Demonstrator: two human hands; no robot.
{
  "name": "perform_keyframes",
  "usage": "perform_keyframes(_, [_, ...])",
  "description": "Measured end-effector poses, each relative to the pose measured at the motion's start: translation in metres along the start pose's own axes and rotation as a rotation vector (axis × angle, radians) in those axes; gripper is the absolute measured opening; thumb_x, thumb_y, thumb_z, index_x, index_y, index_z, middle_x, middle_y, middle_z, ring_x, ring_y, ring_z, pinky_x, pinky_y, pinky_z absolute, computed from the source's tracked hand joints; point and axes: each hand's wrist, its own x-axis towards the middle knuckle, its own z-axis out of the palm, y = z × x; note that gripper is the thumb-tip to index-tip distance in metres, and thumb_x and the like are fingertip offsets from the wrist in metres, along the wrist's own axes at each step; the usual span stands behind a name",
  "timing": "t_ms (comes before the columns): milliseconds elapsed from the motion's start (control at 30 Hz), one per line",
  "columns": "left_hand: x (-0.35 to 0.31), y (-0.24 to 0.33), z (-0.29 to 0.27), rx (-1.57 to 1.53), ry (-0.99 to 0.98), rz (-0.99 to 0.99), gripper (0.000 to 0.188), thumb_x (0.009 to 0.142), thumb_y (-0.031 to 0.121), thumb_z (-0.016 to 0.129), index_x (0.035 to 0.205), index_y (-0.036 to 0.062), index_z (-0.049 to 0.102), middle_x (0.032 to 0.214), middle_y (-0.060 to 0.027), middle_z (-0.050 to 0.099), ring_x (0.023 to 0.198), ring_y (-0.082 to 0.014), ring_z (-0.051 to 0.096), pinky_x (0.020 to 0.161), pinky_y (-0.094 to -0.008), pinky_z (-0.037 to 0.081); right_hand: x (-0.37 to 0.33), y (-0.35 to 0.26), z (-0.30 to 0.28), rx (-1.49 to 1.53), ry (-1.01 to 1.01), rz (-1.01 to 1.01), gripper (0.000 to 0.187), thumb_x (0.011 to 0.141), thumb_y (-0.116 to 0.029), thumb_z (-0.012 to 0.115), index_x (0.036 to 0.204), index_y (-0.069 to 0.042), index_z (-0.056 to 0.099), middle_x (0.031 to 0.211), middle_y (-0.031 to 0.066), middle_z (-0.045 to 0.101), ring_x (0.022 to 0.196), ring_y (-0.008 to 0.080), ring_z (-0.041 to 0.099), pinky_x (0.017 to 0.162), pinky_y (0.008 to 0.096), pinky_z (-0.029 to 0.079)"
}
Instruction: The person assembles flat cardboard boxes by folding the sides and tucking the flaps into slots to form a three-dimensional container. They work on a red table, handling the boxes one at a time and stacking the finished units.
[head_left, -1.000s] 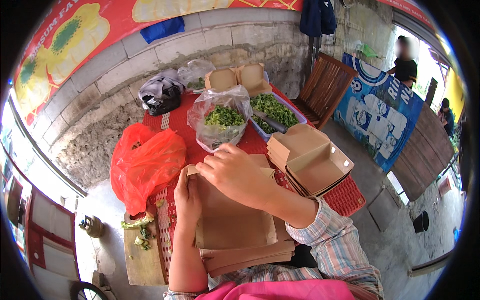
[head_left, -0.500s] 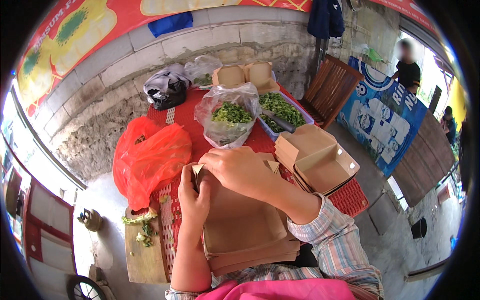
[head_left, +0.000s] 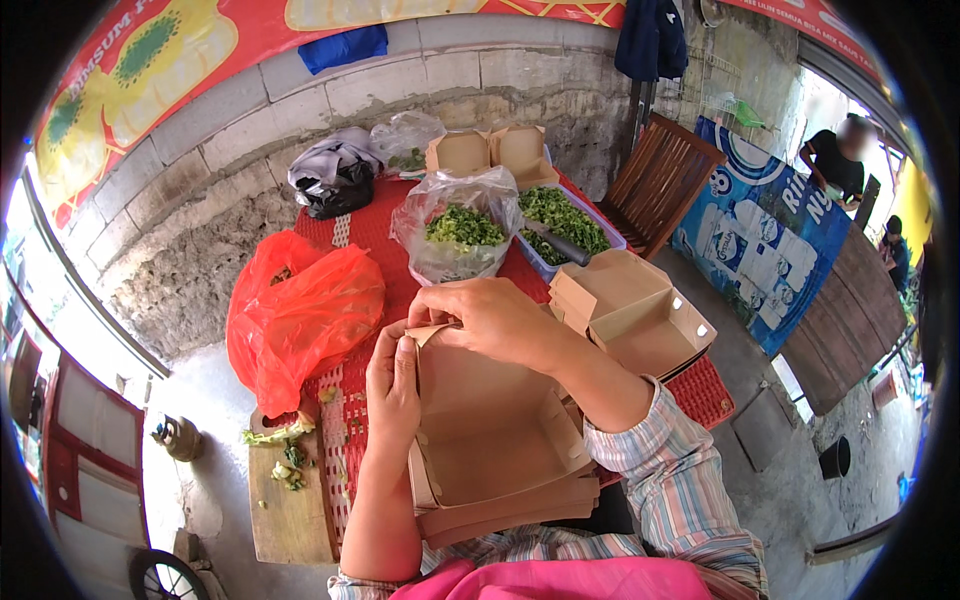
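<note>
A brown cardboard food box (head_left: 500, 455) lies in front of me, its walls partly raised, over several flat cardboard pieces (head_left: 515, 508). At its far left corner, my left hand (head_left: 392, 392) pinches the wall, with the thumb up along the inside. My right hand (head_left: 485, 318) reaches across from the right, its bent fingers closed on the folded flap (head_left: 425, 334) of the same corner. The fingertips of the right hand are partly hidden behind the flap.
Folded boxes (head_left: 645, 328) stand at the right. Farther back are a clear bag of chopped greens (head_left: 462, 228) and a tray of greens (head_left: 580, 222) with a dark-handled utensil (head_left: 562, 247). Left are a red plastic bag (head_left: 310, 320) and cutting board (head_left: 285, 515). A person (head_left: 835, 165) stands far right.
The near box's far left corner flap has tipped down under my right hand's fingers. My left thumb now lies upright against the wall. The person in the background has leaned rightward.
</note>
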Motion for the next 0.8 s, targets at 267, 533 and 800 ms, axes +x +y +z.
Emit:
perform_keyframes(267, [-0.002, -0.003, -0.001, -0.007, 0.039, 0.044, 0.028, 0.104, 0.023, 0.054, 0.11, -0.0027, 0.065, 0.088, 0.0016, 0.063, 0.077, -0.0034, 0.052, 0.069, -0.0206, 0.044, -0.002, -0.011, -0.003, -0.013, 0.042, 0.058, 0.026, 0.086, -0.03, 0.073, 0.091, -0.005, 0.066, 0.081, 0.0089, 0.067, 0.072, 0.0273, 0.063, 0.066, 0.0369, 0.048])
perform_keyframes(533, [-0.002, 0.004, -0.002, 0.223, 0.095, 0.097, 0.023, 0.099, 0.02, 0.065, 0.092, -0.0013, 0.067, 0.069, 0.0076, 0.049, 0.065, -0.0023, 0.038, 0.054, -0.0203, 0.032, 0.001, 0.0, -0.005, 0.085, -0.064, -0.026, 0.02, 0.086, -0.02, 0.071, 0.096, -0.003, 0.068, 0.085, 0.0122, 0.068, 0.078, 0.0274, 0.064, 0.071, 0.0355, 0.049])
perform_keyframes(800, [-0.005, 0.006, 0.0, 0.333, 0.141, 0.091, 0.021, 0.099, 0.016, 0.063, 0.085, 0.0006, 0.064, 0.072, 0.0074, 0.051, 0.07, -0.0025, 0.041, 0.062, -0.0208, 0.036, -0.002, -0.008, -0.014, 0.229, -0.126, 0.007, 0.016, 0.089, -0.018, 0.068, 0.095, -0.004, 0.071, 0.087, 0.0112, 0.069, 0.082, 0.0257, 0.066, 0.075, 0.0365, 0.05])
